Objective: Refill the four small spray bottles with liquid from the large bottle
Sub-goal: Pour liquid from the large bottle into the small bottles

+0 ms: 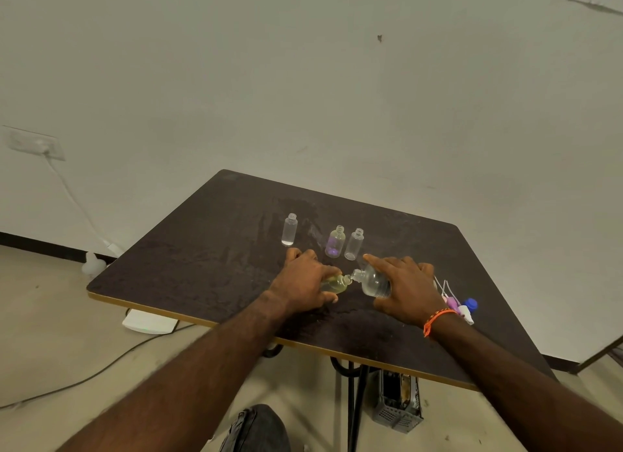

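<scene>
near edge of the dark table (209,259): both forearms reach in, orange band (438,318) on the right wrist. left hand (303,279) grips a small spray bottle (335,284) w/ yellowish liquid inside, fingers curled round its body, tilted so the open neck points right. right hand (403,288) wraps the large bottle (372,281), clear and rounded, tipped so its mouth meets the small neck; index finger lies straight along the top, the rest curl round the far side. necks look touching or just abt, can't tell for sure.

handling, my read: both are light thin plastic, prob squashy if squeezed hard, and smooth, so slippery when wet; the tabletop looks damp in patches. best hold is round the belly, not the neck, w/ the small one steadied low so it doesn't twist. tiny opening, so slow tilt or it spills.

just right of the right hand: a heap of spray caps (460,305), pink, white and one blue, tubes sticking out.

further back stand three more small bottles, uncapped and upright: left clear bottle (289,230) w/ a little liquid at the bottom, purple-tinted bottle (335,241) mid, clear bottle (354,244) just beside it, looks near empty.
</scene>
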Available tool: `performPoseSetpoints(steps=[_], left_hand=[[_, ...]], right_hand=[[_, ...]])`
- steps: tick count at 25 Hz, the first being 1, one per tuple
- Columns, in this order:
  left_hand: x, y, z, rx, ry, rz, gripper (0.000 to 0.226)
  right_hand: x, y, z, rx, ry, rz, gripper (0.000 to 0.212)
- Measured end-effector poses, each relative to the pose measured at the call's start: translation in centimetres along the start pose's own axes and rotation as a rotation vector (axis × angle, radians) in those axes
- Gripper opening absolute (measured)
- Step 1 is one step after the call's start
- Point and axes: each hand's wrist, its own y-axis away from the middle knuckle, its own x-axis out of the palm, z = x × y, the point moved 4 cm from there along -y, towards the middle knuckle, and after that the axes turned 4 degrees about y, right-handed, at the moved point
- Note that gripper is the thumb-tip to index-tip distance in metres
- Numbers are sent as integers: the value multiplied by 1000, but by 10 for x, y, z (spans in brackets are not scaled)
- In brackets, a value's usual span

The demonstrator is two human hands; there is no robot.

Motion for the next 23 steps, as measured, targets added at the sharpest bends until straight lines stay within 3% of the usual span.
performPoseSetpoints(steps=[9,15,23], left_hand=[[0,2,3,-10,30,-21,61],[5,4,11,-69,151,-63,59],[7,9,31,-215,228,-162,50]], right_hand=[[4,4,3,18,-96,0,88],[5,3,6,82,-370,-48,80],[12,8,13,178,-769,-239,74]])
